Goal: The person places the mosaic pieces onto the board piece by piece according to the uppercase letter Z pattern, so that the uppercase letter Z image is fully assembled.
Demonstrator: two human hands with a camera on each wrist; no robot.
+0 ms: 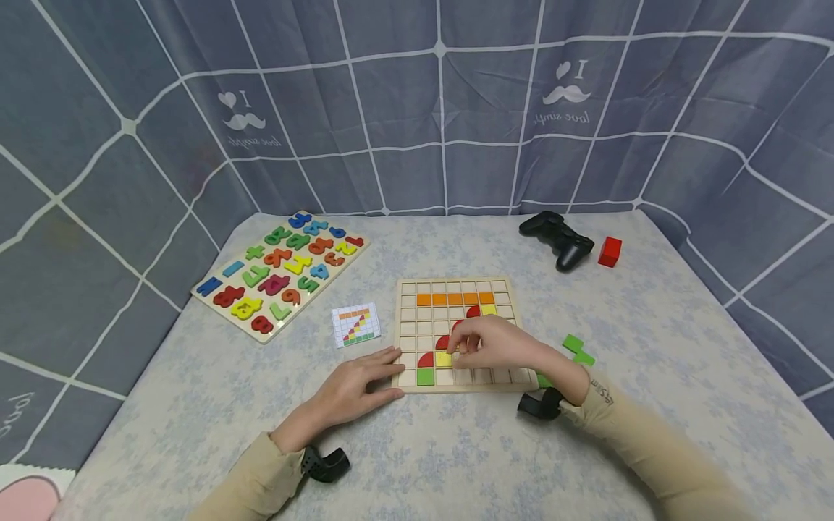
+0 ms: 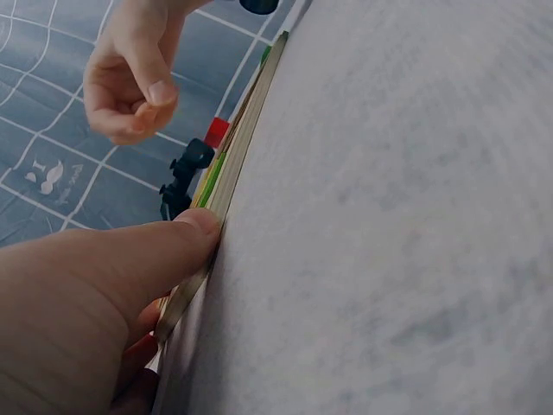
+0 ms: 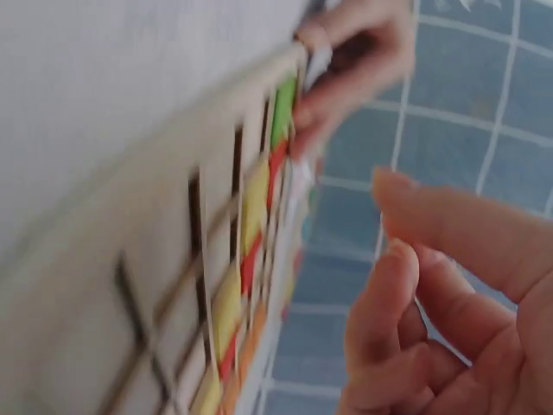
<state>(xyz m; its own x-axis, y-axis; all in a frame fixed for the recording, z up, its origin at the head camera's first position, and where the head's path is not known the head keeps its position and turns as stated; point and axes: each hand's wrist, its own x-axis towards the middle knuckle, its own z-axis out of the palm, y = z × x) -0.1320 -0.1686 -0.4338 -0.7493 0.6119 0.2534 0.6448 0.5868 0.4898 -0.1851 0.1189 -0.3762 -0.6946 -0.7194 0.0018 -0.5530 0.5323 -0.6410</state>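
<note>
A wooden grid board (image 1: 401, 318) lies before me with an orange tile row (image 1: 455, 299), red rounded tiles (image 1: 426, 359) and yellow squares (image 1: 444, 359) stepping up diagonally. One green tile (image 1: 425, 376) sits near its front left corner. My left hand (image 1: 355, 387) rests at that corner, fingers extended; in the left wrist view the thumb (image 2: 194, 226) touches the board's edge. My right hand (image 1: 491, 344) hovers over the board's middle, hiding some cells. Its fingers (image 3: 389, 285) are loosely bent, tips apart, with no tile showing between them.
Left of the board lies a pattern card (image 1: 355, 324) with a matching coloured design. Beyond it is a board of coloured numbers (image 1: 274, 340). Loose green tiles (image 1: 573, 343) lie at right, partly behind the right wrist. A black game controller (image 1: 557, 239) and red block (image 1: 609, 252) stand farther back.
</note>
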